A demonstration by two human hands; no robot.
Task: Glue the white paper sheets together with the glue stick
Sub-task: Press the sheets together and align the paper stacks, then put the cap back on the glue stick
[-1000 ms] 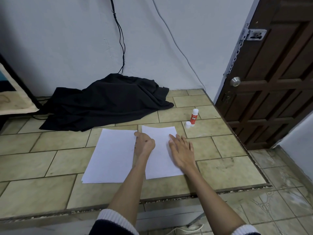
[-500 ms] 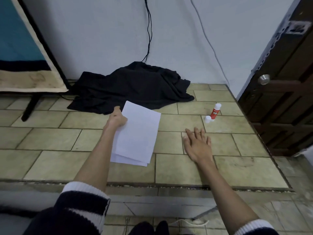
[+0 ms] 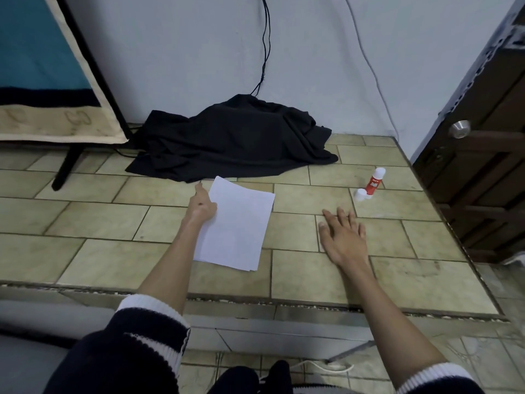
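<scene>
Head view: your left hand (image 3: 202, 206) grips stacked white paper sheets (image 3: 235, 227) at left edge, on tiled ledge (image 3: 312, 277). Your right hand (image 3: 342, 236) flat, fingers straight. Glue stick (image 3: 375, 182) upright beyond it, cap (image 3: 360, 194) beside.

A raised platform (image 3: 312, 268) tiled in beige was seen against the wall. On it were found a stack of white paper sheets (image 3: 237, 226), a heaped black cloth (image 3: 233, 137), an upright glue stick (image 3: 375, 182) with its cap (image 3: 360, 194) beside it, and a right hand (image 3: 345, 237) laid flat.
</scene>
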